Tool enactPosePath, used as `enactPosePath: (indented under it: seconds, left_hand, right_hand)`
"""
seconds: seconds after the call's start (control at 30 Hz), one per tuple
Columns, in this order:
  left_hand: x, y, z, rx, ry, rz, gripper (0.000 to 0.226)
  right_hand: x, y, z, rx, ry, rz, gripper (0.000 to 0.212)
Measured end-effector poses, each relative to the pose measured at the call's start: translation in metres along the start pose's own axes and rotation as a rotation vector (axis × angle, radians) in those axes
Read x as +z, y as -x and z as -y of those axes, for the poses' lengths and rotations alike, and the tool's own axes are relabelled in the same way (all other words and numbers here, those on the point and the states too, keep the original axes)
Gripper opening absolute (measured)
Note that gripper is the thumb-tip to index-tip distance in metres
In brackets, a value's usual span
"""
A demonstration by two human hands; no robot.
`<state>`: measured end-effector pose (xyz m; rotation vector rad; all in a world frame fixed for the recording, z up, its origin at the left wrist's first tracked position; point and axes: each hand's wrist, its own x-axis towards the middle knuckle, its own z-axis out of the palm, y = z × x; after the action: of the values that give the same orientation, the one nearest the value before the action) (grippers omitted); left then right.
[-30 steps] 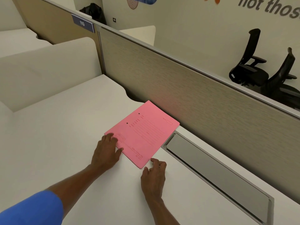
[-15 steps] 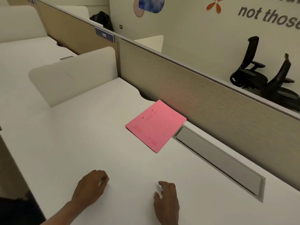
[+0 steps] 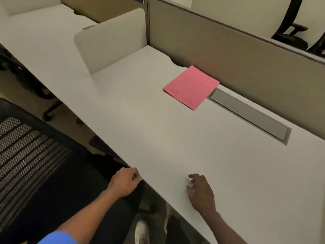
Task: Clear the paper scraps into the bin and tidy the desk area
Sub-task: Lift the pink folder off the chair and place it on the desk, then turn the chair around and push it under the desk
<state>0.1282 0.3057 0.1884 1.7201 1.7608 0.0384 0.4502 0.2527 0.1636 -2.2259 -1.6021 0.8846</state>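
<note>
pink folder (image 3: 190, 87) flat on desk (image 3: 158, 129), hands clear.

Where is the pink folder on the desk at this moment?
In the head view, the pink folder lies flat at the far side of the desk, against the partition, just left of the grey cable tray lid.

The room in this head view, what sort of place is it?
Most likely an open-plan office: a white desk backed by a fabric partition, a mesh office chair pulled out beside it, and a pink folder on the desk.
</note>
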Motion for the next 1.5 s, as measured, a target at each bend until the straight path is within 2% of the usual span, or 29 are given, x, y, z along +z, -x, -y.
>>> enactPosePath:
  seconds: [0.13, 0.3, 0.47, 0.63, 0.87, 1.07, 1.23, 1.5]
  left_hand:
    - [0.019, 0.047, 0.04, -0.024, -0.034, 0.087, 0.016]
    - [0.037, 0.097, 0.077, -0.142, -0.01, 0.154, 0.021]
    - [0.056, 0.141, 0.095, -0.253, 0.085, 0.166, 0.019]
    - [0.078, 0.184, 0.1, -0.334, 0.139, 0.135, 0.02]
    - [0.113, 0.25, 0.109, -0.405, 0.167, 0.08, 0.024]
    - [0.148, 0.313, 0.13, -0.451, 0.207, 0.063, 0.022]
    - [0.16, 0.363, 0.164, -0.478, 0.256, 0.102, 0.022]
    - [0.133, 0.423, 0.254, -0.594, 0.325, 0.057, 0.028]
  right_hand:
    - [0.015, 0.043, -0.007, 0.035, -0.002, -0.016, 0.036]
    - [0.03, 0.097, -0.017, 0.042, -0.013, -0.001, 0.031]
    - [0.044, 0.136, -0.029, -0.038, 0.085, 0.109, 0.023]
    - [0.05, 0.155, -0.045, -0.101, 0.174, 0.225, 0.031]
    - [0.06, 0.184, -0.062, -0.105, 0.294, 0.501, 0.049]
    - [0.083, 0.23, -0.077, -0.078, 0.272, 0.604, 0.052]
    - [0.114, 0.272, -0.078, -0.141, 0.382, 0.639, 0.051]
    - [0.162, 0.318, -0.024, -0.175, 0.413, 0.671, 0.048]
